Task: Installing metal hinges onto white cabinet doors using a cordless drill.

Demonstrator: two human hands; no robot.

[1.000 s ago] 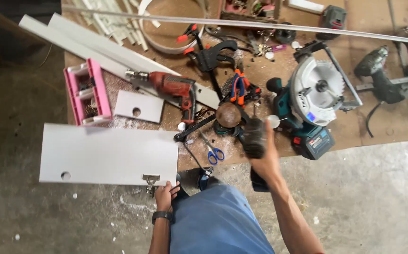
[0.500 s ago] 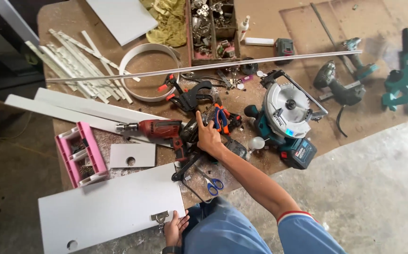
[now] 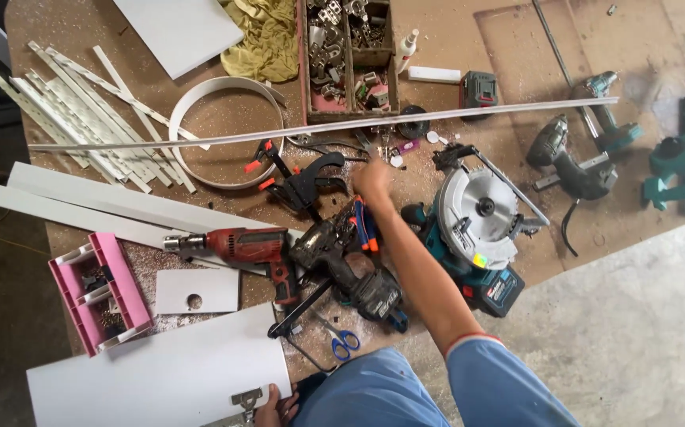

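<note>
Small hardware bits (image 3: 396,155) lie just beyond the loosely curled, seemingly empty right hand (image 3: 374,180).

Workbench top (image 3: 469,47): matt brown board, dusty, rough with sawdust. Circular saw (image 3: 477,217): bright bare-metal blade guard, teal plastic body. At its 9 o'clock, red drill (image 3: 239,247): glossy plastic shell, metal chuck. White panel (image 3: 160,375): smooth, satin laminate. Yellow rag (image 3: 267,39) at 12 o'clock: crumpled cloth. Pink organiser (image 3: 99,291): glossy plastic.
</note>
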